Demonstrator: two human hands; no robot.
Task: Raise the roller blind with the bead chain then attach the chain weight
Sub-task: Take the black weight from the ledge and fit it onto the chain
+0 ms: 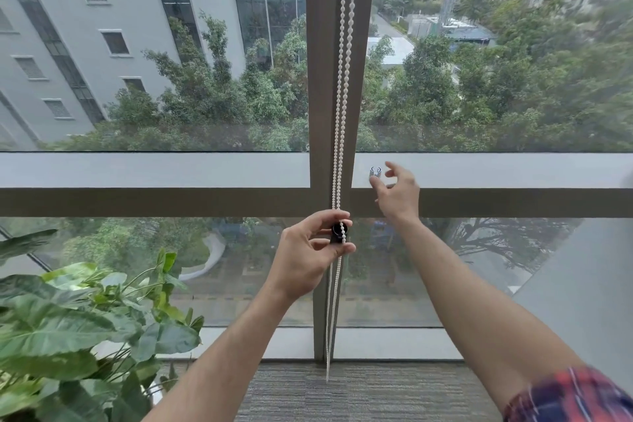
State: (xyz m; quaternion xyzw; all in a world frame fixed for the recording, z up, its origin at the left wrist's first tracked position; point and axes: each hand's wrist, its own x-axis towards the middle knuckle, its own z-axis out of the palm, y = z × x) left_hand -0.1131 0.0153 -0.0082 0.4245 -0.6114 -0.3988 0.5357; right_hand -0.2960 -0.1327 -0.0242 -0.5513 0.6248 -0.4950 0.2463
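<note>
A white bead chain (pixel 344 79) hangs in a double strand down the brown window mullion (pixel 322 44) to the floor. My left hand (pixel 308 257) pinches a small black chain weight piece (pixel 339 232) against the chain at about mid height. My right hand (pixel 397 192) reaches out to the ledge of the window, fingers spread, just beside a small silver clip-like part (pixel 375 171) that sits on the ledge; the fingers are apart from it. The roller blind itself is out of view above.
A large leafy potted plant (pixel 78 319) stands at the lower left, close to my left arm. A horizontal brown transom (pixel 154 202) crosses the window. Grey carpet (pixel 359 394) lies below. Buildings and trees show through the glass.
</note>
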